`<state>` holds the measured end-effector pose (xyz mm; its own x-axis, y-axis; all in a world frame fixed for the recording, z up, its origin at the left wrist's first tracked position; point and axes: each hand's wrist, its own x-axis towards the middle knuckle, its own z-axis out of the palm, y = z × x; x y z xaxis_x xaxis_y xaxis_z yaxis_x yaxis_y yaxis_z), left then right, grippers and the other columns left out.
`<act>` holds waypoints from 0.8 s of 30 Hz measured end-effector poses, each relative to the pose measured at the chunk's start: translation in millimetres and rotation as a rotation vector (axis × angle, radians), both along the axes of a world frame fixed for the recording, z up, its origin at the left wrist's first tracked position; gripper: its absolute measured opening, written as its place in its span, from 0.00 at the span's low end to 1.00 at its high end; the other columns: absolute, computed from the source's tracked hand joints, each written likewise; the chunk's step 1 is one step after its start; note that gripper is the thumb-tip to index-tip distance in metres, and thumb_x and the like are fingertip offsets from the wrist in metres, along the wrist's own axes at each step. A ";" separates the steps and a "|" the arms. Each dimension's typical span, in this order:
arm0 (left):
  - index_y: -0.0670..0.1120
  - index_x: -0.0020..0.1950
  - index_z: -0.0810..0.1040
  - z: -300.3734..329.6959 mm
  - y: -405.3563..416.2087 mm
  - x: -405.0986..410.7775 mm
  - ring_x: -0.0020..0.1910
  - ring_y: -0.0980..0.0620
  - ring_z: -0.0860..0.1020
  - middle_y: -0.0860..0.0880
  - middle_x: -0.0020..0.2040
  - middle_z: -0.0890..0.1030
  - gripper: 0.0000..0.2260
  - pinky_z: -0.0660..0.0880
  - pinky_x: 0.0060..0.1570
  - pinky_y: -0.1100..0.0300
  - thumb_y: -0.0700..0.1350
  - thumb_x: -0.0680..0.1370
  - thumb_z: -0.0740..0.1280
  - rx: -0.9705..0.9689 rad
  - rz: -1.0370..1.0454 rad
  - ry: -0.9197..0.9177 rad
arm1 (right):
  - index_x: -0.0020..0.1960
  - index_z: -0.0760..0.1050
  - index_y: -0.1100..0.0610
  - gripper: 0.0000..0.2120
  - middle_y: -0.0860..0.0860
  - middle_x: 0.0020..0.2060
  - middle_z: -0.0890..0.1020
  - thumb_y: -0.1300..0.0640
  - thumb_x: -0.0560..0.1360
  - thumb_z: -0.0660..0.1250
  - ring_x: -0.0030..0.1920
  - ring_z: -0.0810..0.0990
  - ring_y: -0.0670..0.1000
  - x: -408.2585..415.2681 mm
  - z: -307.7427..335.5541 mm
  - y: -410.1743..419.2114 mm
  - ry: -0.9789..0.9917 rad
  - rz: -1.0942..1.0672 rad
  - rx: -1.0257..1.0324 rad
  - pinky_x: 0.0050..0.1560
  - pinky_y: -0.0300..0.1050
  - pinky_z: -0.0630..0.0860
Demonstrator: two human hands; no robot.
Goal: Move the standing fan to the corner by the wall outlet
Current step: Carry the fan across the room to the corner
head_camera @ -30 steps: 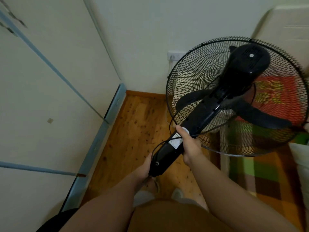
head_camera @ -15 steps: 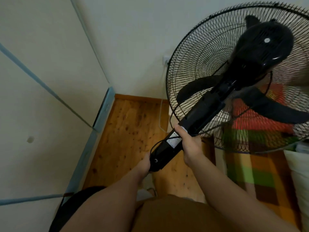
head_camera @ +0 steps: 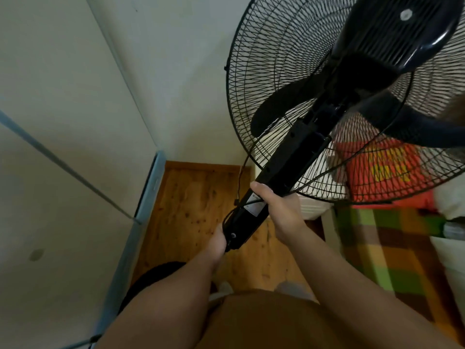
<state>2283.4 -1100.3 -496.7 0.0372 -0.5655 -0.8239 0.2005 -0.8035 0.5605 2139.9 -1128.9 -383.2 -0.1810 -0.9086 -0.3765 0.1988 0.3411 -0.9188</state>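
The black standing fan (head_camera: pixel 297 157) is tilted, its round wire cage and motor housing filling the upper right, close to the camera. My right hand (head_camera: pixel 279 210) grips the fan's neck just below the cage. My left hand (head_camera: pixel 219 239) holds the stem under the black control box, partly hidden by it. A thin black cord (head_camera: pixel 240 182) hangs along the neck. The fan's base and the wall outlet are hidden from view.
A pale wardrobe (head_camera: pixel 63 152) with blue trim lines the left side. A cream wall (head_camera: pixel 181 79) closes the far end above a strip of wooden floor (head_camera: pixel 191 205). A bed with a checked cover (head_camera: pixel 382 253) and a red cushion (head_camera: pixel 382 170) lies at right.
The fan head has risen and come nearer to the camera, filling more of the upper right. The wall outlet, visible earlier, is now hidden behind the cage. Both hands keep their grip.
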 end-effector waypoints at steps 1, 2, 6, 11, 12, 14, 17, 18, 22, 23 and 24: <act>0.42 0.72 0.73 -1.8 -4.0 3.9 0.68 0.38 0.73 0.39 0.69 0.75 0.25 0.67 0.72 0.43 0.57 0.85 0.54 -0.008 0.002 -0.012 | 0.49 0.81 0.51 0.14 0.45 0.40 0.86 0.53 0.67 0.81 0.40 0.84 0.37 3.1 2.1 -4.8 0.012 0.006 -0.015 0.31 0.29 0.77; 0.43 0.71 0.74 -1.9 -7.3 7.5 0.67 0.39 0.74 0.40 0.68 0.76 0.24 0.68 0.72 0.44 0.59 0.84 0.55 -0.006 0.001 -0.007 | 0.50 0.82 0.51 0.15 0.45 0.41 0.86 0.53 0.67 0.82 0.40 0.84 0.38 6.0 4.4 -9.1 0.022 0.014 -0.028 0.32 0.29 0.77; 0.45 0.55 0.78 -4.4 -34.2 16.9 0.55 0.43 0.77 0.42 0.53 0.79 0.20 0.73 0.65 0.48 0.59 0.84 0.55 0.015 0.071 0.065 | 0.52 0.82 0.52 0.17 0.46 0.42 0.87 0.51 0.66 0.82 0.43 0.85 0.40 18.1 13.5 -30.4 0.035 0.059 -0.062 0.34 0.30 0.78; 0.43 0.69 0.73 -5.3 -59.9 30.2 0.65 0.40 0.75 0.42 0.64 0.76 0.25 0.72 0.66 0.46 0.60 0.84 0.53 0.031 0.050 -0.057 | 0.50 0.83 0.50 0.15 0.42 0.42 0.87 0.51 0.66 0.81 0.43 0.85 0.40 27.7 15.1 -56.7 0.043 0.093 -0.084 0.35 0.30 0.78; 0.44 0.64 0.74 -3.9 -66.1 31.0 0.59 0.41 0.77 0.42 0.58 0.78 0.23 0.75 0.60 0.48 0.60 0.84 0.53 0.053 0.077 -0.020 | 0.50 0.83 0.49 0.15 0.43 0.42 0.87 0.51 0.66 0.81 0.43 0.85 0.40 29.1 14.6 -62.3 0.042 0.101 -0.087 0.35 0.30 0.78; 0.45 0.53 0.77 -0.1 -76.3 30.3 0.46 0.45 0.77 0.45 0.45 0.78 0.21 0.75 0.46 0.54 0.59 0.84 0.54 0.084 0.154 0.040 | 0.49 0.83 0.48 0.14 0.43 0.42 0.87 0.50 0.66 0.81 0.43 0.85 0.41 31.0 13.1 -73.1 0.035 0.115 -0.096 0.36 0.31 0.78; 0.46 0.59 0.78 2.6 -91.9 29.5 0.57 0.42 0.78 0.43 0.53 0.80 0.21 0.74 0.58 0.51 0.59 0.84 0.54 0.054 0.161 0.040 | 0.47 0.83 0.47 0.12 0.42 0.42 0.87 0.50 0.66 0.81 0.44 0.85 0.41 32.6 10.5 -95.5 0.022 0.151 -0.101 0.36 0.31 0.79; 0.44 0.63 0.77 0.8 -99.5 28.5 0.60 0.41 0.77 0.43 0.57 0.79 0.22 0.74 0.60 0.50 0.58 0.85 0.54 0.052 0.169 0.027 | 0.47 0.83 0.46 0.12 0.42 0.42 0.86 0.51 0.66 0.81 0.44 0.85 0.41 32.5 9.2 -104.1 0.021 0.162 -0.102 0.37 0.31 0.79; 0.42 0.68 0.74 -1.6 -133.4 25.6 0.51 0.43 0.80 0.44 0.57 0.80 0.18 0.78 0.48 0.52 0.51 0.86 0.55 -0.016 0.173 -0.001 | 0.52 0.82 0.52 0.18 0.47 0.44 0.87 0.53 0.65 0.82 0.47 0.86 0.45 30.4 5.0 -142.6 0.005 0.168 -0.087 0.41 0.37 0.82; 0.43 0.68 0.75 -2.0 -141.3 24.0 0.52 0.42 0.79 0.43 0.56 0.80 0.18 0.78 0.48 0.51 0.52 0.86 0.55 -0.021 0.184 -0.011 | 0.54 0.82 0.52 0.20 0.48 0.46 0.87 0.53 0.65 0.83 0.47 0.86 0.45 29.4 4.5 -152.9 0.007 0.177 -0.081 0.42 0.38 0.83; 0.46 0.67 0.75 -5.1 -148.4 23.0 0.52 0.43 0.79 0.44 0.56 0.80 0.17 0.77 0.48 0.51 0.54 0.86 0.55 -0.023 0.185 -0.024 | 0.55 0.81 0.53 0.21 0.48 0.46 0.87 0.52 0.65 0.83 0.48 0.86 0.45 28.6 4.6 -162.9 0.008 0.190 -0.076 0.43 0.38 0.83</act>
